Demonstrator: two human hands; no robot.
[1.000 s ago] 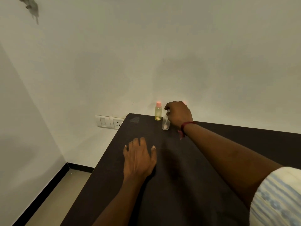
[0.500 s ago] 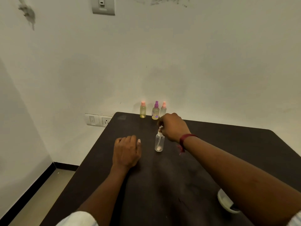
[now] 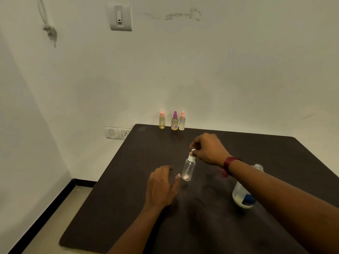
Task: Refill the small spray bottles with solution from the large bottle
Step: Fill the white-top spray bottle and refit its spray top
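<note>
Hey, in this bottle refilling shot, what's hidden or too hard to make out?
- The large bottle, head view: the right forearm covers most of it; label and fill level unreadable.
- The clear bottle, head view: the right hand has its fingers round the white spray top, hiding whether it is screwed on.
- The purple-capped bottle, head view: too small to read its label.
</note>
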